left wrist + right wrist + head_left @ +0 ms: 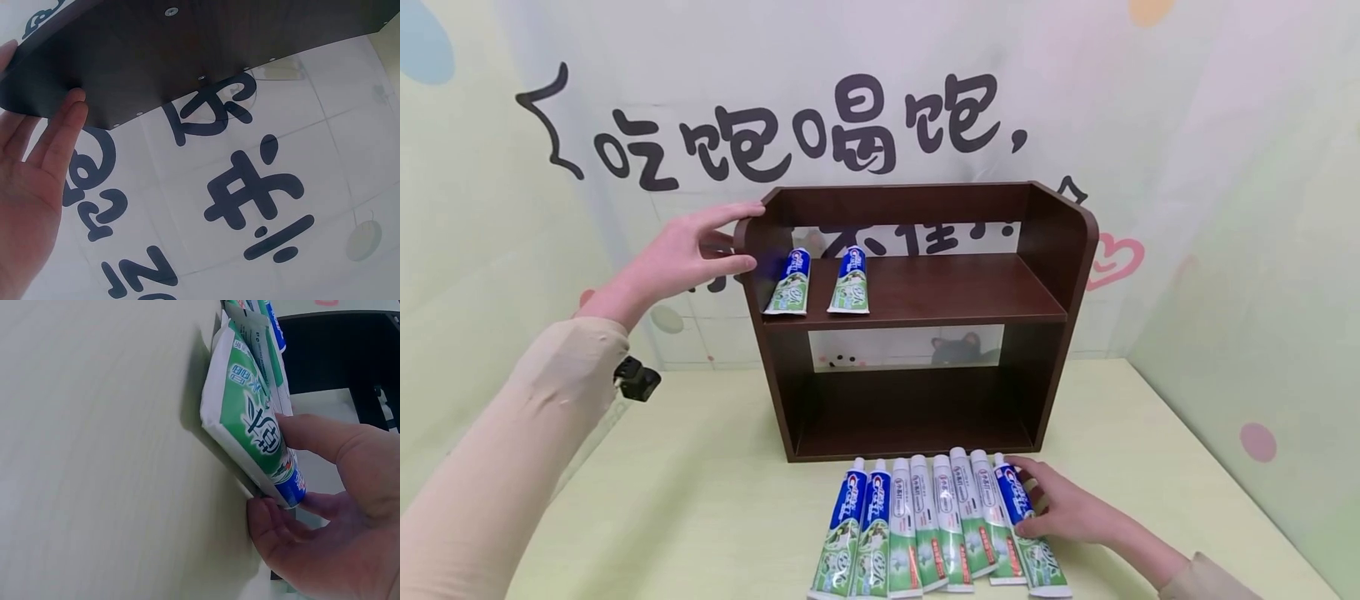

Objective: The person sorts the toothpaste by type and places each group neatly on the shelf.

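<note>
A row of toothpaste tubes lies on the table before a dark brown two-tier shelf (917, 400). At the row's right end, my right hand (1071, 508) grips a blue-and-green toothpaste tube (1041, 562). In the right wrist view, the thumb presses that tube's (259, 425) printed face while the fingers curl along its far edge. My left hand (681, 254) touches the shelf's upper left side with fairly straight fingers. The left wrist view has this hand (31, 200) against the dark side panel (144, 50). Two similar tubes, one a blue-and-green tube (850, 283), stand on the upper tier.
Left in the row are two blue-and-green tubes, including a tube (872, 533); several white-and-green tubes (951, 517) lie beside them. A printed wall sheet (700, 75) hangs behind the shelf. The pale table (685, 475) extends to both sides.
</note>
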Motion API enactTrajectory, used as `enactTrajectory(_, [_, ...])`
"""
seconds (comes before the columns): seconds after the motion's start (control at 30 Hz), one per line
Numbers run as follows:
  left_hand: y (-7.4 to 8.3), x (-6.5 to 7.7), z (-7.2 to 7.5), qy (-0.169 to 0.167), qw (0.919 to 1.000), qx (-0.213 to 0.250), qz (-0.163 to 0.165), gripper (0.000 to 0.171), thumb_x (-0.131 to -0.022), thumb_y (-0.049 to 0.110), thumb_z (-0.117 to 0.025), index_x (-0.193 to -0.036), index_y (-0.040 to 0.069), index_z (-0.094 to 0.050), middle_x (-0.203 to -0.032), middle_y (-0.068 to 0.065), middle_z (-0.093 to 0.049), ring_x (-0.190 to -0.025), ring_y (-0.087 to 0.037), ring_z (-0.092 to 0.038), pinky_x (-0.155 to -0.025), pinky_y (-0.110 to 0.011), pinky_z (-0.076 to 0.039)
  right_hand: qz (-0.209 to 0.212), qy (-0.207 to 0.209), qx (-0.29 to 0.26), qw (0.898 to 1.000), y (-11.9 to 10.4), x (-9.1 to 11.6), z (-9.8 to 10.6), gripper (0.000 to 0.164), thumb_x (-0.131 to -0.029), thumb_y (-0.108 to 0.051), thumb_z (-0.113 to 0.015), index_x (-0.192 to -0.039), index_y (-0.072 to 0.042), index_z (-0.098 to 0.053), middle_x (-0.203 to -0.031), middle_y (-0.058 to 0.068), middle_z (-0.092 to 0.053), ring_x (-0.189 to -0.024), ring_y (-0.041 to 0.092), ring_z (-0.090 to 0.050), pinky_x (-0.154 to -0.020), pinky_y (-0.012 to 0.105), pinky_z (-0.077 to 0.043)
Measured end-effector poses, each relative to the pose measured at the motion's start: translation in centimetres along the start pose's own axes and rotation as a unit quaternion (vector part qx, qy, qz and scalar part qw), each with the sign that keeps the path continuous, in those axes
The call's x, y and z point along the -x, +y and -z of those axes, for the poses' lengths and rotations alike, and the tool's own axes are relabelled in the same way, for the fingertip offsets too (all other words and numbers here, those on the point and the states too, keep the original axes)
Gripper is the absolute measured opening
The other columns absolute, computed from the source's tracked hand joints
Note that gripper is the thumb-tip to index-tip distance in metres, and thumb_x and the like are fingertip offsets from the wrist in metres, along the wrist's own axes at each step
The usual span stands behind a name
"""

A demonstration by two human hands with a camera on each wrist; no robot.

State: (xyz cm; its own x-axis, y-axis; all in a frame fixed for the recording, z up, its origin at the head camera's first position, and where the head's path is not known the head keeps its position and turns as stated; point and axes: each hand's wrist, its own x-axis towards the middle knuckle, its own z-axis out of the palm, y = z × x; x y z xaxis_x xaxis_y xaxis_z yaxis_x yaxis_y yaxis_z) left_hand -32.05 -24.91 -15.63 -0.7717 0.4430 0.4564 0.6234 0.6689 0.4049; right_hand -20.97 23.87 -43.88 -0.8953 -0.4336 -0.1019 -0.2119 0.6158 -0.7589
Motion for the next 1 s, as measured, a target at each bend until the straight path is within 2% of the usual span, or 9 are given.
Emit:
enactTrajectory(0.03, [0.0,0.0,0.0,0.0,1.0,0.002,0.001,0.067,-0.089,0.021,-0.074,-0.148,0.031,-0.045,-0.156,0.002,-0.043,-0.097,0.014,-0.06,-0.081,-0.004,-0.048,-0.004,0.003,0.002,1.0,-0.1,-0.1,0.0,0.09,-0.079,-0.016,-0.081,-0.151,0.0,-0.028,-0.13,0.022,-0.051,-0.106,0.027,-0.056,-0.085,0.04,-0.056])
enactTrajectory(0.13, [0.0,0.0,0.0,-0.001,1.0,-0.001,0.002,0.067,-0.089,0.021,-0.074,-0.149,0.029,-0.044,-0.156,0.002,-0.042,-0.096,0.016,-0.059,-0.082,-0.003,-0.047,-0.023,0.015,0.004,1.0,-0.5,-0.2,-0.2,0.091,-0.077,-0.013,-0.083,-0.15,-0.001,-0.03,-0.127,0.022,-0.054,-0.102,0.027,-0.06,-0.088,0.051,-0.055])
enactTrajectory(0.27, [0.1,0.0,0.1,-0.004,1.0,0.001,0.005,0.068,-0.089,0.022,-0.074,-0.149,0.031,-0.044,-0.157,0.003,-0.041,-0.097,0.013,-0.06,-0.082,-0.004,-0.048,-0.066,0.038,0.019,0.997,-1.0,-0.6,-0.6,0.092,-0.073,-0.013,-0.085,-0.15,-0.005,-0.034,-0.118,0.017,-0.059,-0.095,0.023,-0.061,-0.084,0.048,-0.056])
enactTrajectory(0.37, [0.1,0.0,0.1,-0.004,1.0,-0.002,0.006,0.067,-0.089,0.022,-0.074,-0.149,0.031,-0.044,-0.157,0.003,-0.041,-0.103,0.0,-0.066,-0.082,-0.004,-0.048,-0.087,0.05,0.036,0.994,-1.3,-0.7,-0.8,0.093,-0.071,-0.015,-0.086,-0.15,-0.008,-0.036,-0.109,0.013,-0.062,-0.089,0.021,-0.06,-0.078,0.042,-0.055])
enactTrajectory(0.5, [0.0,0.0,0.0,-0.004,1.0,-0.004,0.006,0.067,-0.09,0.022,-0.074,-0.149,0.029,-0.044,-0.157,0.003,-0.041,-0.11,-0.023,-0.068,-0.081,-0.005,-0.048,-0.09,0.053,0.06,0.993,-1.4,-0.8,-0.8,0.093,-0.07,-0.018,-0.086,-0.148,-0.007,-0.038,-0.095,0.008,-0.064,-0.083,0.018,-0.058,-0.07,0.035,-0.051])
enactTrajectory(0.6, [0.0,0.1,0.0,-0.003,1.0,-0.003,0.009,0.067,-0.09,0.022,-0.073,-0.149,0.031,-0.044,-0.157,0.003,-0.041,-0.112,-0.031,-0.066,-0.081,-0.005,-0.048,-0.095,0.059,0.079,0.991,-1.5,-0.8,-0.8,0.09,-0.07,-0.022,-0.086,-0.146,-0.008,-0.04,-0.088,0.005,-0.062,-0.077,0.017,-0.056,-0.064,0.031,-0.047])
enactTrajectory(0.7, [0.0,0.1,0.0,-0.003,0.9999,-0.004,0.013,0.066,-0.09,0.023,-0.073,-0.149,0.033,-0.043,-0.157,0.004,-0.041,-0.114,-0.032,-0.065,-0.08,-0.005,-0.047,-0.102,0.062,0.079,0.99,-1.5,-0.9,-0.8,0.089,-0.07,-0.023,-0.086,-0.145,-0.008,-0.042,-0.084,0.005,-0.061,-0.071,0.017,-0.056,-0.057,0.03,-0.047])
enactTrajectory(0.9, [0.0,0.1,-0.1,-0.002,0.9999,-0.002,0.01,0.066,-0.09,0.023,-0.073,-0.149,0.033,-0.043,-0.157,0.004,-0.041,-0.113,-0.032,-0.066,-0.08,-0.005,-0.048,-0.102,0.042,0.031,0.993,-1.4,-0.6,-0.6,0.089,-0.075,-0.023,-0.084,-0.148,-0.004,-0.037,-0.086,0.007,-0.061,-0.067,0.017,-0.057,-0.053,0.032,-0.051])
enactTrajectory(1.0, [-0.1,0.0,-0.1,0.001,1.0,0.0,0.008,0.066,-0.09,0.022,-0.073,-0.148,0.034,-0.044,-0.157,0.004,-0.041,-0.109,-0.022,-0.068,-0.08,-0.005,-0.048,-0.1,0.028,0.014,0.995,-1.6,-0.4,-0.2,0.089,-0.077,-0.024,-0.082,-0.149,-0.002,-0.034,-0.085,0.008,-0.064,-0.063,0.018,-0.059,-0.052,0.033,-0.052])
